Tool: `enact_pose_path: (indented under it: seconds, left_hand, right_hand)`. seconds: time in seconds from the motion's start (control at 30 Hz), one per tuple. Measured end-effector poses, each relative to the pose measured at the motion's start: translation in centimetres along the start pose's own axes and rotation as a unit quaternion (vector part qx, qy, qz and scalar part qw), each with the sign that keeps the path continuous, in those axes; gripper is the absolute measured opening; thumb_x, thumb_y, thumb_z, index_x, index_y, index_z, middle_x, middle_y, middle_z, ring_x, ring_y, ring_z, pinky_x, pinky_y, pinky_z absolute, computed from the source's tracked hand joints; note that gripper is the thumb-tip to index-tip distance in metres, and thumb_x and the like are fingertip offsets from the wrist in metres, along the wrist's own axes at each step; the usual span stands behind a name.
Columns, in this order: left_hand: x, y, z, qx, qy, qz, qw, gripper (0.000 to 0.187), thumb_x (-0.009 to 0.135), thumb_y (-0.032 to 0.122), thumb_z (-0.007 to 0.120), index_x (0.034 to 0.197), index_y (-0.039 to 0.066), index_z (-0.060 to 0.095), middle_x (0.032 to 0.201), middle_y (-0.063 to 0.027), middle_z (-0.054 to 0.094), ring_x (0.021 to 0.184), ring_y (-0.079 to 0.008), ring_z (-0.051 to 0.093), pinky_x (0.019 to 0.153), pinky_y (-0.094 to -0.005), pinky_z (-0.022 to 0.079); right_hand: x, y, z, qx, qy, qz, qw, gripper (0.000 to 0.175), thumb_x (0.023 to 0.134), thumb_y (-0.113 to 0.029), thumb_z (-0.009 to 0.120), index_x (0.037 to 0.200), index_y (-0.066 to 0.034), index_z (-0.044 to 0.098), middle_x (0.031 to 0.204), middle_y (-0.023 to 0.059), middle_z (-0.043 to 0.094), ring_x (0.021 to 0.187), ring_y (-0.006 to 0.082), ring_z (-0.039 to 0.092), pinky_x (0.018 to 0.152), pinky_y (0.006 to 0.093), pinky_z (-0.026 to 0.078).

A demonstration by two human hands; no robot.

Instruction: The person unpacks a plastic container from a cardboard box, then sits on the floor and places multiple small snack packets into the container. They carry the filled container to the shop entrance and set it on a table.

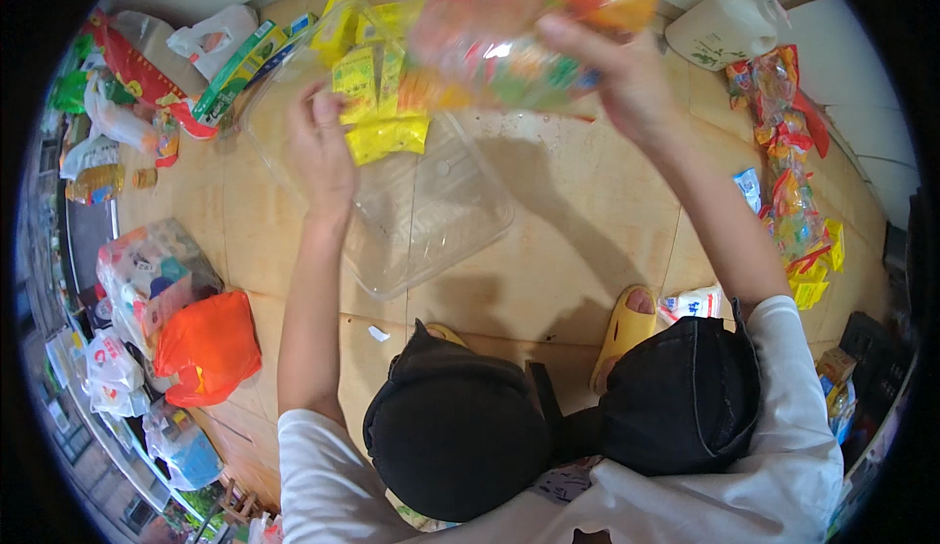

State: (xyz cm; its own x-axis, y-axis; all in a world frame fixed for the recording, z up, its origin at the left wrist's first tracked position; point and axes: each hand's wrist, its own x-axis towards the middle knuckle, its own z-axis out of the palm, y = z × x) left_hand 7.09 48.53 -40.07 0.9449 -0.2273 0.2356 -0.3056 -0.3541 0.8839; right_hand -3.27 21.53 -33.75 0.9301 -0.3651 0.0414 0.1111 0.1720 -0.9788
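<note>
My right hand (617, 66) is raised at the top of the view and grips a colourful see-through plastic packet (492, 52), blurred by motion, with red, orange and green on it. Fingers curled, my left hand (323, 144) hovers at the left part of a clear plastic tray (433, 228); whether it holds anything is unclear. Several yellow packets (374, 96) lie in the tray between my hands, partly covered by the raised packet. The tray rests on the tiled floor (573, 250) before my knees.
At right, a row of colourful packets (789, 147) lies below a white jug (720, 30), with yellow packets (808, 287) at its near end. Left stand an oil bottle (95, 183), a green carton (235, 77) and an orange bag (209, 349). A white packet (690, 303) lies beside my yellow slipper (620, 331).
</note>
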Motion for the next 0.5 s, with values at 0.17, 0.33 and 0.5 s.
enact_pose_path:
  seconds: [0.17, 0.33, 0.5]
  left_hand:
    - [-3.3, -10.2, -8.2, 0.516, 0.114, 0.107, 0.842, 0.067, 0.072, 0.03, 0.076, 0.12, -0.004, 0.043, 0.113, -0.0158, 0.053, 0.1, -0.0234, 0.054, 0.078, -0.0319, 0.045]
    - [-8.7, -11.7, -10.3, -0.075, -0.091, -0.431, 0.895, 0.043, 0.082, 0.025, 0.063, 0.114, -0.004, 0.056, 0.09, -0.0118, 0.065, 0.067, -0.0138, 0.059, 0.055, -0.0246, 0.044]
    - [-12.1, -9.1, -12.8, -0.022, -0.152, -0.365, 0.918, 0.034, 0.086, 0.021, 0.058, 0.111, -0.002, 0.059, 0.086, -0.0115, 0.065, 0.065, -0.0124, 0.059, 0.053, -0.023, 0.044]
  right_hand:
    - [1.4, -0.8, -8.8, 0.079, 0.124, 0.003, 0.989, 0.034, 0.081, -0.016, 0.068, 0.112, -0.0092, 0.056, 0.106, -0.0008, 0.061, 0.097, 0.0123, 0.058, 0.087, 0.0308, 0.046]
    - [0.1, 0.3, -9.5, 0.179, 0.195, 0.019, 0.964, 0.026, 0.078, -0.015, 0.072, 0.1, -0.0112, 0.06, 0.089, -0.0023, 0.063, 0.08, 0.0079, 0.06, 0.064, 0.0251, 0.047]
    - [-0.6, 1.4, -11.7, 0.158, 0.228, 0.048, 0.96, 0.03, 0.079, -0.015, 0.071, 0.106, -0.0108, 0.059, 0.103, -0.0012, 0.061, 0.097, 0.0116, 0.056, 0.084, 0.0305, 0.043]
